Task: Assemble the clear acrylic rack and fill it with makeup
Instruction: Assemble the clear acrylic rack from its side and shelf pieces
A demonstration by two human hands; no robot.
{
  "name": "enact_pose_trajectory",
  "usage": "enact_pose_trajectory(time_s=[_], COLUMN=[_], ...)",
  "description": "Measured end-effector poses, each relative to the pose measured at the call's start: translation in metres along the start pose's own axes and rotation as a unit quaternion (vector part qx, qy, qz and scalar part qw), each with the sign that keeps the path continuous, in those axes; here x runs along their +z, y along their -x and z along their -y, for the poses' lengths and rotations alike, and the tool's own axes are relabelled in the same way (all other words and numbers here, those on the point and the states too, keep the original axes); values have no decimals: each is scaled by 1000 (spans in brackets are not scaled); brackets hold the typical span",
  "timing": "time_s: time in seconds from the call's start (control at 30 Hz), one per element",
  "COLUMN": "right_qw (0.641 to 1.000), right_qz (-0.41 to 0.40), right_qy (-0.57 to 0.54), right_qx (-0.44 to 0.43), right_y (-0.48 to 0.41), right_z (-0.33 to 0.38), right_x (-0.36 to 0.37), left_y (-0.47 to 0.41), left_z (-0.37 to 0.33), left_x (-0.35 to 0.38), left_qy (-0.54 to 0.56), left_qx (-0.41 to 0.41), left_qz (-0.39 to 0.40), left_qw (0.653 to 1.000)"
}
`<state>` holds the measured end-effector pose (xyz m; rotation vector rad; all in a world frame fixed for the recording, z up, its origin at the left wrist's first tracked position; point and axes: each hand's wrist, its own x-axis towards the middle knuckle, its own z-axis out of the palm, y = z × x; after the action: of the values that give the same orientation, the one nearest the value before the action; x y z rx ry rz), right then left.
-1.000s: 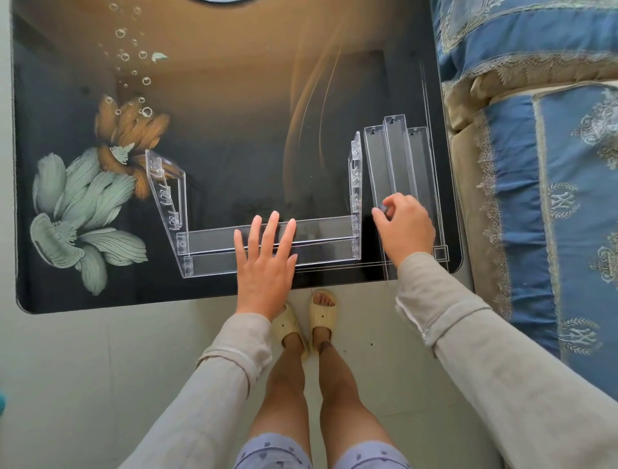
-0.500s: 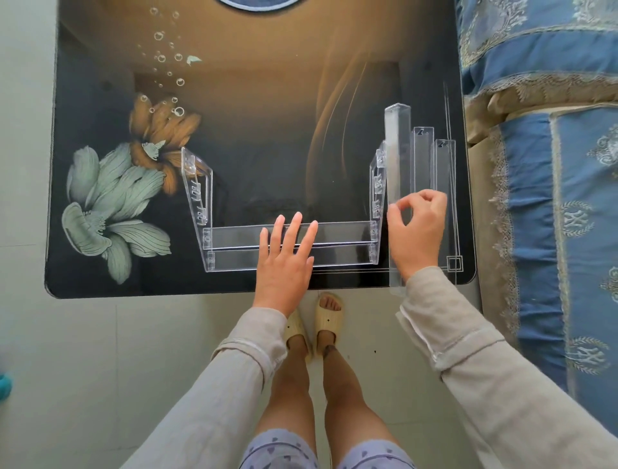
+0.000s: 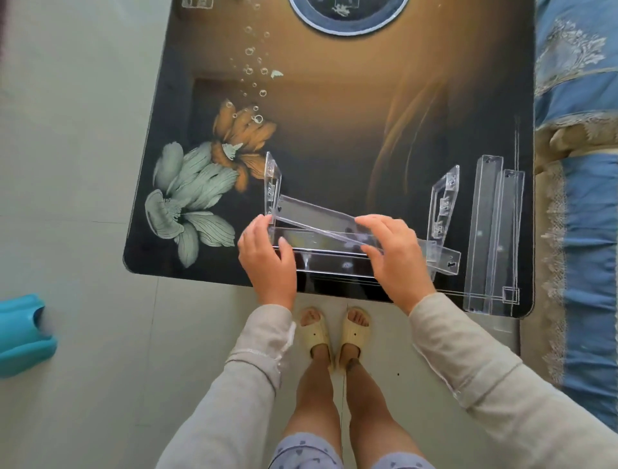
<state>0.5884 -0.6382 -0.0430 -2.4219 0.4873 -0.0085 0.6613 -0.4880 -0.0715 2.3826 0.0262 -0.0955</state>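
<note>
A part-built clear acrylic rack stands near the table's front edge, with a left side panel (image 3: 272, 182), a right side panel (image 3: 444, 204) and a bottom shelf (image 3: 334, 262) between them. I hold a clear acrylic shelf strip (image 3: 321, 219) tilted across the rack, its left end at the left panel and its right end low past the right panel. My left hand (image 3: 267, 257) grips its left end and my right hand (image 3: 393, 251) grips near its middle-right. Two more clear shelf strips (image 3: 491, 234) lie flat on the table at the right.
The dark glass table (image 3: 334, 134) has a flower print at the left. A blue patterned sofa (image 3: 582, 201) runs along the right edge. A turquoise plastic object (image 3: 23, 334) sits on the floor at the left. A small clear piece (image 3: 197, 3) lies at the table's far edge.
My right hand lifted one shelf strip from the stack at the right and carried it over the rack. My left hand left the bottom shelf and took the strip's left end.
</note>
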Motion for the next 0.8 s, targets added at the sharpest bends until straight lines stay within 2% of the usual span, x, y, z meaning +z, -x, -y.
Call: enact_pose_trajectory(time_s=[0.1,0.3,0.4,0.8], right_qw=[999,992,990,992], right_qz=[6,9,16,62], right_qy=[44,106,113,106], right_qx=[-12,-64,-77,-22], right_y=[-8,-26,-30,-34], right_z=[-4,-2,0,1], right_x=[5,15,17,19], left_y=[-16,-36,-39,-40], left_z=[3,9,8,11], left_x=[-3,-5,-5,-4], left_qy=[66,143,152,142], left_qx=[-74,-115,-118,-100], left_qz=[21,151,154,145], left_qw=[995,972,969,974])
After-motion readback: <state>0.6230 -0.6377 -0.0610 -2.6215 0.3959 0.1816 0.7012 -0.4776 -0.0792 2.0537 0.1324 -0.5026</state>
